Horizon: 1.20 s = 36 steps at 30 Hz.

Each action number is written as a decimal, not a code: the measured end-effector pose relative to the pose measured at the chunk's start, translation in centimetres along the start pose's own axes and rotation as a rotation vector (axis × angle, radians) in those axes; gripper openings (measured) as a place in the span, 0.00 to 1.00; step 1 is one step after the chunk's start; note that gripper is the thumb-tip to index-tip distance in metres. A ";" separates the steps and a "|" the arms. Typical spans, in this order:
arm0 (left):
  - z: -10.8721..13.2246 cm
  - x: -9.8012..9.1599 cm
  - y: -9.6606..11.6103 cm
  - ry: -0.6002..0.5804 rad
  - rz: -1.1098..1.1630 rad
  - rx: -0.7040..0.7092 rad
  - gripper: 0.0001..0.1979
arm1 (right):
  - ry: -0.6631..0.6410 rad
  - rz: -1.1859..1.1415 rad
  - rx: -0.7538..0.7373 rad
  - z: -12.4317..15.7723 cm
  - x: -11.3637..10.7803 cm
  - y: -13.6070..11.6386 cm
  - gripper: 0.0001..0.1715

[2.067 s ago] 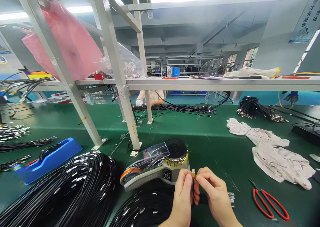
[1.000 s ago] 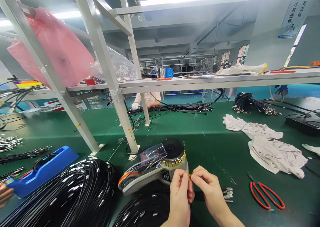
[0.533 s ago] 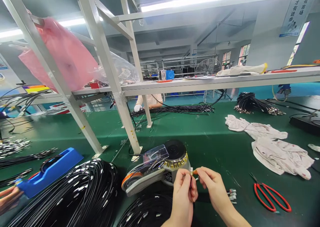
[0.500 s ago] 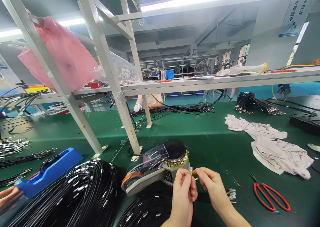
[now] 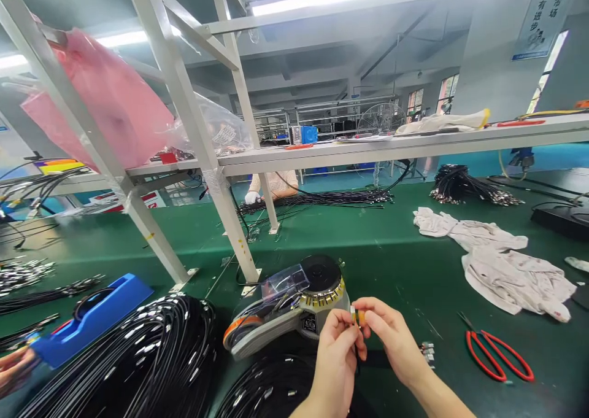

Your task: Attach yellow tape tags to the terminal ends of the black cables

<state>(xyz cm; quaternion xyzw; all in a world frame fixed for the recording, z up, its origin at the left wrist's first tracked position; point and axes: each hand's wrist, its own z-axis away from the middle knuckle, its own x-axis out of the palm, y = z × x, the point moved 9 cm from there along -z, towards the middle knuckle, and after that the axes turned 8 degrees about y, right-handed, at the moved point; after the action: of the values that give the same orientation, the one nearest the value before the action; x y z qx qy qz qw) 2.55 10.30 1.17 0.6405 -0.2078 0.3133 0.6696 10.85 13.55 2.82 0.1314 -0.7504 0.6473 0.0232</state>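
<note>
Surface [image 5: 377, 264] in use, taping apparently underway.
Beside the tape dispenser [image 5: 294, 301], we clamp the fingers of our left hand [image 5: 338, 347] on a black cable [image 5: 358, 355] near its pale tip [image 5: 353, 312], those of our right hand [image 5: 393, 341] on yellow-orange tape [image 5: 361, 317] there; we judge it attached, its loose end left to press down.

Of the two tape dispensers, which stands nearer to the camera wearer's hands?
The grey dispenser with the round black top, just beyond the left hand; the blue dispenser is farther left.
</note>
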 end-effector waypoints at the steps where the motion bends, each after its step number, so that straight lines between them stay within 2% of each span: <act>1: 0.0 -0.1 0.0 0.006 -0.004 0.000 0.05 | 0.025 0.033 -0.012 -0.1 -0.2 -0.1 0.13; 3: -0.1 -0.2 -0.1 0.013 -0.020 0.002 0.06 | 0.070 0.081 -0.028 -0.2 -0.5 -0.4 0.11; 8: -0.3 -0.4 -0.1 0.020 -0.066 -0.008 0.09 | 0.106 0.103 -0.034 -0.4 -0.8 -0.4 0.13; 12: -0.4 -0.5 -0.3 0.013 -0.042 -0.032 0.09 | 0.097 0.054 -0.030 -0.4 -0.8 -0.2 0.10; 16: -0.4 -0.4 -0.3 0.007 -0.007 -0.031 0.10 | 0.016 -0.058 -0.023 -0.3 -0.1 -0.3 0.19; 19: -0.4 -0.5 -0.4 0.020 -0.001 -0.028 0.10 | -0.065 -0.036 0.042 0.0 0.8 0.1 0.09; 23: -0.4 -0.4 -0.2 0.025 -0.018 -0.014 0.09 | -0.002 0.013 -0.001 0.4 0.6 -0.9 0.12; 27: -0.4 -0.7 -0.1 0.061 -0.053 -0.014 0.10 | 0.013 -0.066 -0.012 1.2 0.7 -1.7 0.13; 31: -0.2 -0.4 0.1 0.040 -0.057 0.000 0.09 | -0.019 -0.151 0.033 1.5 1.2 -0.7 0.11; 36: 0.1 -0.2 0.5 0.027 -0.024 0.027 0.07 | 0.040 -0.187 0.053 1.0 1.0 0.6 0.11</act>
<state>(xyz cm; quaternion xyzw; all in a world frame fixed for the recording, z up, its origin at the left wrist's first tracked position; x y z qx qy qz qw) 2.11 10.18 1.42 0.6477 -0.1866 0.3168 0.6674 9.93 12.50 2.27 0.1885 -0.7169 0.6645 0.0949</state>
